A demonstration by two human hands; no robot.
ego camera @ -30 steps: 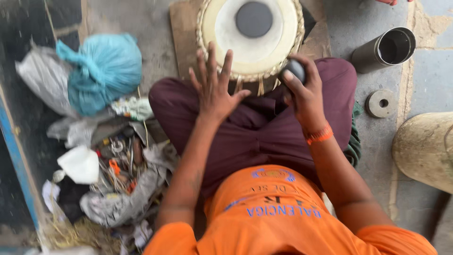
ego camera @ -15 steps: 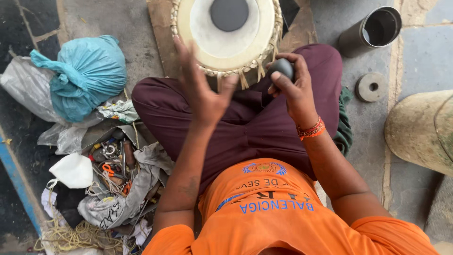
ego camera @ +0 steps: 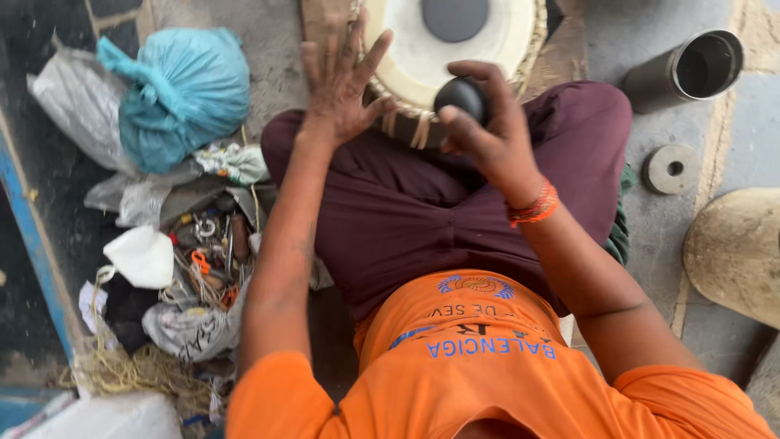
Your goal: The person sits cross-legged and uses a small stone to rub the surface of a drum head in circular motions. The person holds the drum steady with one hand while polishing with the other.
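A hand drum (ego camera: pixel 410 61) with a cream skin and a dark round patch in its middle stands in front of my crossed legs in maroon trousers. My left hand (ego camera: pixel 341 89) is spread open, palm down, at the drum's near left rim. A smooth dark round stone (ego camera: pixel 461 96) is gripped in my right hand (ego camera: pixel 487 134), just above the drum's near edge. An orange thread band circles my right wrist.
A knotted blue plastic bag (ego camera: pixel 183 93), grey bags and a heap of small tools and string (ego camera: pixel 199 260) lie at the left. A metal cylinder (ego camera: pixel 691 69), a stone ring (ego camera: pixel 670 168) and a round tan slab (ego camera: pixel 735 252) sit at the right.
The view has shifted, so the drum and bags sit further right and lower. My left hand has lifted and spread at the drum's rim. My right hand still grips the stone.
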